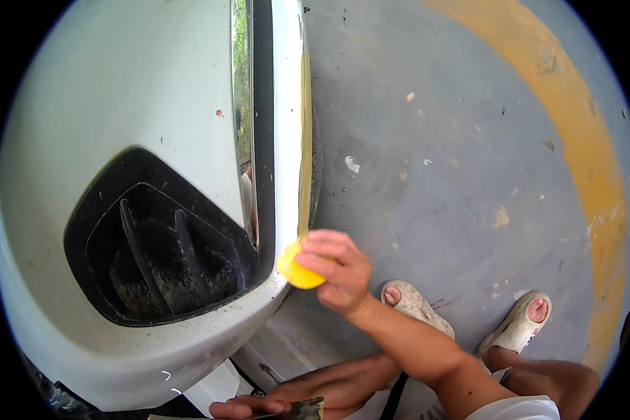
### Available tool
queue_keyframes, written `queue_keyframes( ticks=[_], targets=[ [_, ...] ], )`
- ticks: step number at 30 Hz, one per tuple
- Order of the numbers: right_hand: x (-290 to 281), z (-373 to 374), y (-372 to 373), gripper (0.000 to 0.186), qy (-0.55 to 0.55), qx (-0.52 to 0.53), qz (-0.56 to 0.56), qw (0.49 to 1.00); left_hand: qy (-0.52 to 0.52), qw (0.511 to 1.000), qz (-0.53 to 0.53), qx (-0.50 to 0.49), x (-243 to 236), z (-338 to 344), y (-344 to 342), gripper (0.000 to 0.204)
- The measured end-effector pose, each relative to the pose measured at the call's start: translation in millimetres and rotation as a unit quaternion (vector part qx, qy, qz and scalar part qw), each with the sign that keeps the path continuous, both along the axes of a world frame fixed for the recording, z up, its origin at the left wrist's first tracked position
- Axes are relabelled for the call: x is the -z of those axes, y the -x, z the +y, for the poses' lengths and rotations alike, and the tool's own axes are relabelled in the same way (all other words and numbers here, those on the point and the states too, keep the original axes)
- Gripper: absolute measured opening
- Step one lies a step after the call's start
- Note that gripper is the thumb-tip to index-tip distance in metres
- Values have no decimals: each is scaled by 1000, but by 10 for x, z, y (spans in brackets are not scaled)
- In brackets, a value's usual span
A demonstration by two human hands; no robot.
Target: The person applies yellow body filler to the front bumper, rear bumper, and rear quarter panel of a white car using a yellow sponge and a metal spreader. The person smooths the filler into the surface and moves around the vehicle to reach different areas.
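Observation:
My right hand [334,269] grips a yellow pad [297,271] against the rounded right edge of a white vehicle bumper [147,91], beside a black vent [154,252] with two fins and a long chrome strip [243,105]. At the bottom edge, the fingers of my left hand [241,409] are closed on a dark, rough-edged sheet [301,413], mostly cut off by the frame.
Grey painted floor [434,175] with scuffs and a curved yellow band [588,175] lies right of the bumper. My feet in pale slip-on shoes [511,329] stand at the lower right. Dark objects show at the far right rim.

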State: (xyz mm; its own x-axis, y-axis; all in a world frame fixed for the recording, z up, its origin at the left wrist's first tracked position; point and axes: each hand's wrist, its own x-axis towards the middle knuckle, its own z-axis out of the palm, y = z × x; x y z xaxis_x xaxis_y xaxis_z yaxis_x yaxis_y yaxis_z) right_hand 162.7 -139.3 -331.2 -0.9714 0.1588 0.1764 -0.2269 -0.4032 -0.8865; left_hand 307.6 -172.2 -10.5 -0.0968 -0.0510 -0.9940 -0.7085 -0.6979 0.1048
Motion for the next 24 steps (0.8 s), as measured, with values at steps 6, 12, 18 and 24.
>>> queue_keyframes(
  ticks=[6, 12, 18, 24],
  targets=[
    [172, 240, 147, 31, 147, -129, -119, 973, 195, 937, 231, 174, 180, 104, -50, 43],
    [597, 262, 1559, 25, 205, -53, -161, 964, 492, 778, 297, 253, 479, 278, 314, 29],
    [865, 356, 2411, 29, 219, -50, -6, 974, 148, 912, 382, -14, 317, 446, -142, 46],
    [377, -33, 1111, 33, 104, 41, -48, 993, 485, 742, 372, 274, 590, 339, 267, 33]
  ],
)
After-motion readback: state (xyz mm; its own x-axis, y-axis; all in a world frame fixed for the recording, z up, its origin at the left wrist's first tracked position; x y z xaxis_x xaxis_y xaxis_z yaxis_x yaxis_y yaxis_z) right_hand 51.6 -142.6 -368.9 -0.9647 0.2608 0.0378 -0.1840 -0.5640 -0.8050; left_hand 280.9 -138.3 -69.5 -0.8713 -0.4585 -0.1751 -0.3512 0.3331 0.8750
